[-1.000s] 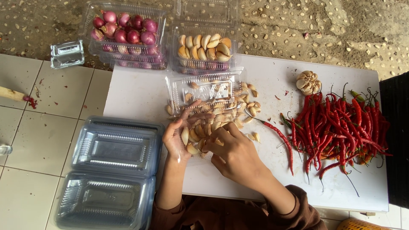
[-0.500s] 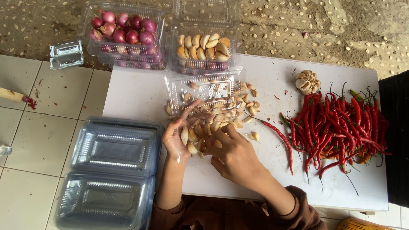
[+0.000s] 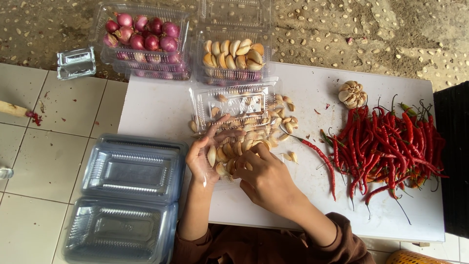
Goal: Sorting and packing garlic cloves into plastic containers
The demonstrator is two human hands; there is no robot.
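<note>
Lying flat on pale floor tiles beside a pebbled concrete strip, serving as a low white desk point(image 3: 161, 105) for sorting. Sitting near the middle of the desk, toward its near edge: a small clear tray of garlic cloves point(image 3: 233, 149), cradled so the cloves are staying packed in rows. Cupping the tray's left side, left hand point(image 3: 207, 155) curled narrow with fingers spread over the cloves, steadying it. Pressing in from the near side, right hand point(image 3: 266, 178) half closed, fingertips pinched among the cloves; whether gripping a single clove, cannot tell. Hinging open just behind the tray, a clear lid point(image 3: 237, 103), kept out of the way of the filling. Scattering loose around the lid's right side, spare cloves point(image 3: 287, 119) within easy reach. Waiting at the far edge, a filled garlic box point(image 3: 233, 55) and a box of red shallots point(image 3: 144, 36). Resting further right, a whole garlic bulb point(image 3: 351, 94) and a heap of red chillies point(image 3: 391, 146). Stacking off the left edge, empty clear boxes point(image 3: 129, 195).
</note>
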